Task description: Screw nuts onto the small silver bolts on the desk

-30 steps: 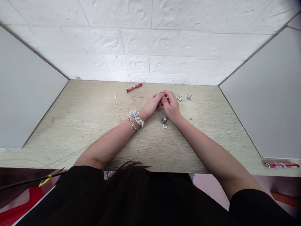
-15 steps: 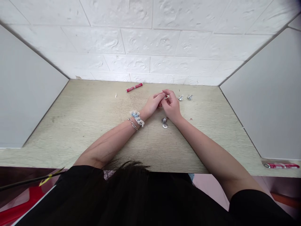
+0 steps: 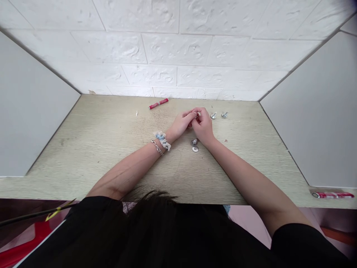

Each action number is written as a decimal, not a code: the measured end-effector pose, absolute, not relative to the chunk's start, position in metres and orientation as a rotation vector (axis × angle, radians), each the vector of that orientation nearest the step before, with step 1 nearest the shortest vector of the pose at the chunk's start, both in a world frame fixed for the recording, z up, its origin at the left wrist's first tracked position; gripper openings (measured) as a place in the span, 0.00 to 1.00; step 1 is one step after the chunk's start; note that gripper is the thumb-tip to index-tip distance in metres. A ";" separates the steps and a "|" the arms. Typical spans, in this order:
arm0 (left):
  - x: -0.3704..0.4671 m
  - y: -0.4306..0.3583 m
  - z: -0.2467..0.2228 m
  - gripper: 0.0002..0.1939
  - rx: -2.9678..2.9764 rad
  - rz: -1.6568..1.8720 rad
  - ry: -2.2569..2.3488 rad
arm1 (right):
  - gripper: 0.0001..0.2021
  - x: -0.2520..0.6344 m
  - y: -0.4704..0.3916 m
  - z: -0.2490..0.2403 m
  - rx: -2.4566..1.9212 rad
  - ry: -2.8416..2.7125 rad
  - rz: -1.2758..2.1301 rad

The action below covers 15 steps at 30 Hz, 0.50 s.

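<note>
My left hand (image 3: 182, 123) and my right hand (image 3: 203, 126) meet over the middle of the wooden tabletop, fingertips pressed together. Both are closed around something small that the fingers mostly hide. Below them lies a small metal piece (image 3: 194, 142), and just under that a flat metal washer (image 3: 195, 149) rests on the surface. To the right of my right hand stand two metal bolts with washers, one close by (image 3: 213, 115) and the other (image 3: 224, 115) a little farther right.
Behind my hands lies a red tube (image 3: 158, 104), with a small white scrap (image 3: 136, 113) to its left. Another red tube (image 3: 333, 195) is at the front right edge. A white brick wall (image 3: 164, 48) and grey side panels (image 3: 318, 111) enclose the tabletop (image 3: 97, 130).
The fingers of my right hand have curled in slightly at the fingertips. The whole view has shifted a little; the metal parts lie as before.
</note>
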State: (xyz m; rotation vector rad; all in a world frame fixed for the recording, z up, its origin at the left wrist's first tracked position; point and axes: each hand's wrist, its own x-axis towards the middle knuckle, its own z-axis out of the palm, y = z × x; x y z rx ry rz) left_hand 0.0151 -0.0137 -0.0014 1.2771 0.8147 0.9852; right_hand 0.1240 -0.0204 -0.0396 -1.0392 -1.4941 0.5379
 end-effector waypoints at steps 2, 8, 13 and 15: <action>0.015 -0.014 -0.001 0.10 1.286 0.989 0.815 | 0.07 0.124 -0.020 -0.040 -1.043 -1.498 0.518; 0.015 -0.007 -0.009 0.16 1.235 1.043 0.851 | 0.16 0.127 -0.019 -0.038 -1.001 -1.597 0.448; 0.016 -0.005 -0.011 0.15 1.222 1.051 0.865 | 0.16 0.128 -0.018 -0.038 -1.006 -1.625 0.367; 0.016 -0.007 -0.010 0.15 1.221 1.042 0.865 | 0.13 0.127 -0.018 -0.038 -0.994 -1.601 0.404</action>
